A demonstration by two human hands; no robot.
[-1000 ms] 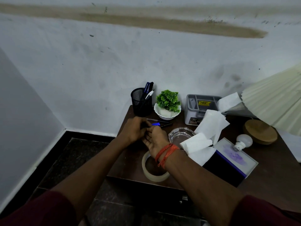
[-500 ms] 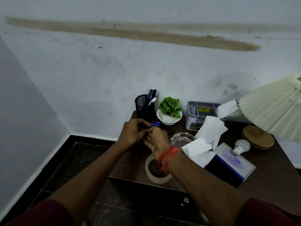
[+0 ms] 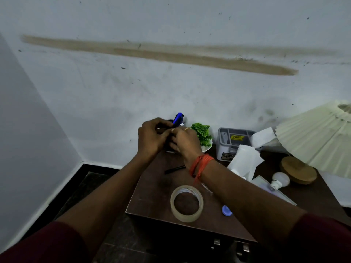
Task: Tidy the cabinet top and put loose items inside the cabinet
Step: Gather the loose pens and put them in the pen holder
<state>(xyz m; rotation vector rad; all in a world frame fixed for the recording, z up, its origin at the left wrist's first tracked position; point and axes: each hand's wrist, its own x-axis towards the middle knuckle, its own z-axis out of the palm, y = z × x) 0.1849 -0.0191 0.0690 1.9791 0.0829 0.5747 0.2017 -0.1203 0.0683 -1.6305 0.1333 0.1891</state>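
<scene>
Both my hands are raised together over the back left of the brown cabinet top [image 3: 152, 188]. My left hand [image 3: 152, 138] and my right hand [image 3: 185, 141] have their fingers curled round a blue pen [image 3: 178, 118], whose end sticks up between them. The black mesh pen holder is almost wholly hidden behind the hands. A black pen [image 3: 174, 169] lies on the cabinet top below my right wrist. A roll of clear tape [image 3: 187, 203] lies flat near the front edge, with a small blue cap [image 3: 227, 210] to its right.
A small green plant [image 3: 202, 131] in a white bowl and a grey organiser [image 3: 233, 141] stand at the back. Loose tissues [image 3: 245, 160], a tissue box [image 3: 266, 186], a white bulb [image 3: 280, 180] and a wooden lid [image 3: 298, 169] lie right, under a pleated lamp shade [image 3: 319, 133].
Both hands have lifted off the cabinet top with the blue pen and moved back toward the pen holder. A black pen stays on the top. The view has tilted up.
</scene>
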